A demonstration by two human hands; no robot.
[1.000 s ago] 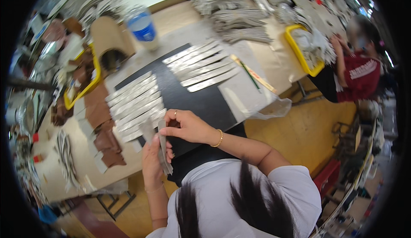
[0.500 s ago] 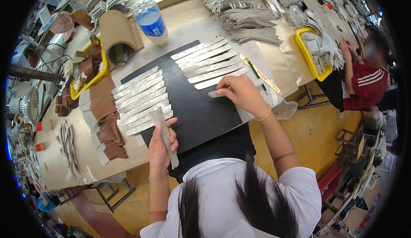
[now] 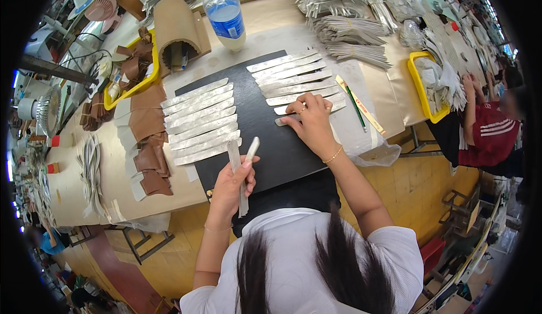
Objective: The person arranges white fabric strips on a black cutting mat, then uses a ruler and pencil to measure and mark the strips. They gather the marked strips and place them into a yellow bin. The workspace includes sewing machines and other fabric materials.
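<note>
At the left of the frame, brown leather pieces (image 3: 148,144) lie on the bench (image 3: 96,195). Beside them a row of silvery strips (image 3: 200,121) covers the black mat (image 3: 259,127). Low at centre, the left hand (image 3: 231,187) holds two strips (image 3: 241,167) in a closed grip. Right of centre, the right hand (image 3: 311,123) presses a strip (image 3: 282,121) flat onto the mat, fingers spread.

silver strips (image 3: 200,123) lie in rows on black mat (image 3: 265,130).
</note>
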